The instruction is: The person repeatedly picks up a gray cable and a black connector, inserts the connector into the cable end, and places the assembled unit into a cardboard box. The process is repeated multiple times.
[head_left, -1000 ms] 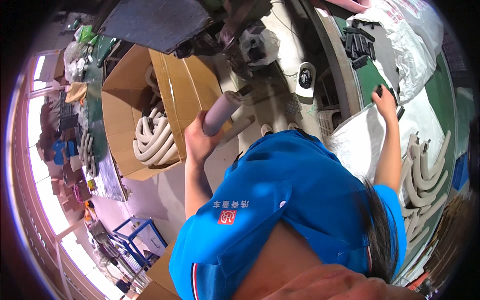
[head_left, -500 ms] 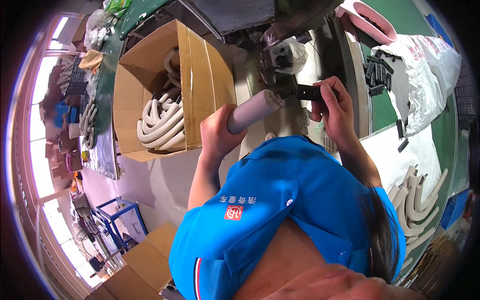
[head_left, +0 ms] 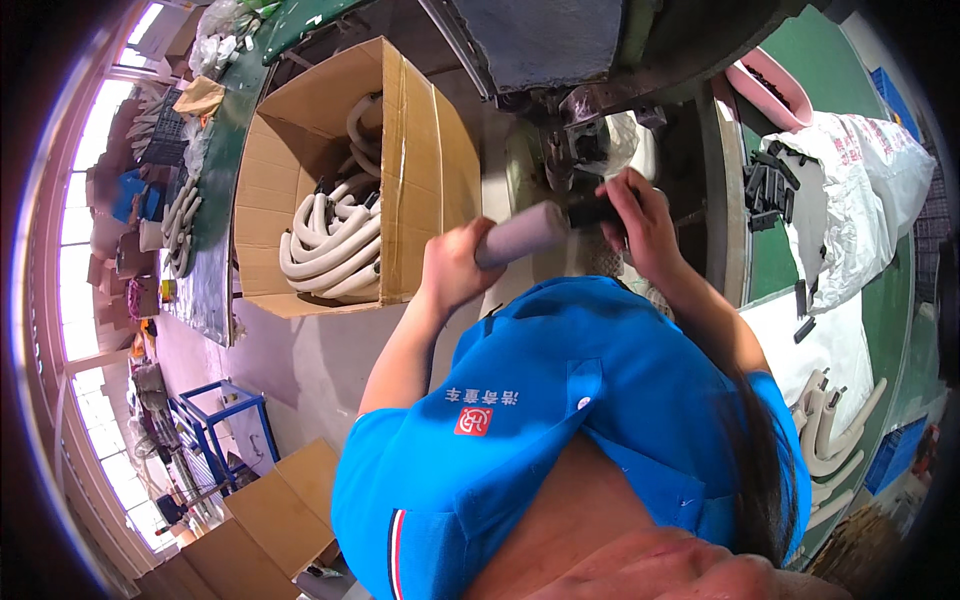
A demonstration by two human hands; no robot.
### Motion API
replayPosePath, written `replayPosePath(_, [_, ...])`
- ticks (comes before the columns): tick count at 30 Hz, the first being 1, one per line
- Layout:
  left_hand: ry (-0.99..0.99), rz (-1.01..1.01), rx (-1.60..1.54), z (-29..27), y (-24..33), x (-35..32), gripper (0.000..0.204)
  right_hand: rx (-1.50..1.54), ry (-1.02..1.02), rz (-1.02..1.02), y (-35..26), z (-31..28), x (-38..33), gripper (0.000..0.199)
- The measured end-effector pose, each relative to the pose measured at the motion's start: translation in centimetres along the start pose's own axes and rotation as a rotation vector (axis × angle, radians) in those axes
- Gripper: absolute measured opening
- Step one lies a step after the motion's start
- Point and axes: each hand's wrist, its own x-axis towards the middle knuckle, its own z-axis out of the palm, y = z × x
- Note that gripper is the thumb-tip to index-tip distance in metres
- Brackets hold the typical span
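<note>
My left hand (head_left: 455,265) is wrapped round a grey foam-covered tube (head_left: 522,234), which slants up to the right. Facing the tube's far end is a black plastic piece (head_left: 590,212), with the fingers of my right hand (head_left: 645,228) closed on it. Tube and piece meet or nearly touch; whether one sits inside the other I cannot tell. Both are held in front of my blue shirt, just below the metal head (head_left: 557,160) of a dark machine (head_left: 550,50).
To the left stands an open cardboard box (head_left: 435,170) with bent foam-covered tubes (head_left: 330,255). On the green table (head_left: 815,70) at right are black plastic pieces (head_left: 770,188), a pink bin (head_left: 775,95), a white sack (head_left: 870,190) and more bent tubes (head_left: 835,440). A blue frame (head_left: 225,420) stands lower left.
My right hand has brought the black piece left, up against or close to the tube's end. The tube has turned slightly toward level. The whole view has shifted a little.
</note>
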Motion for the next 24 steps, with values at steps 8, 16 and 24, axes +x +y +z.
replayPosePath(8, [-0.041,-0.195,-0.079,1.2,-3.5,6.8,0.045,-0.301,0.248,-0.449,10.6,-3.7,14.8,0.026])
replayPosePath(16, [-0.177,-0.319,0.028,3.0,-5.5,7.3,0.048,-0.473,0.259,0.061,10.5,-3.8,14.7,0.045])
replayPosePath(24, [-0.205,-0.240,0.124,2.5,-5.6,9.2,0.032,-0.550,0.315,0.150,18.8,-11.4,20.8,0.045])
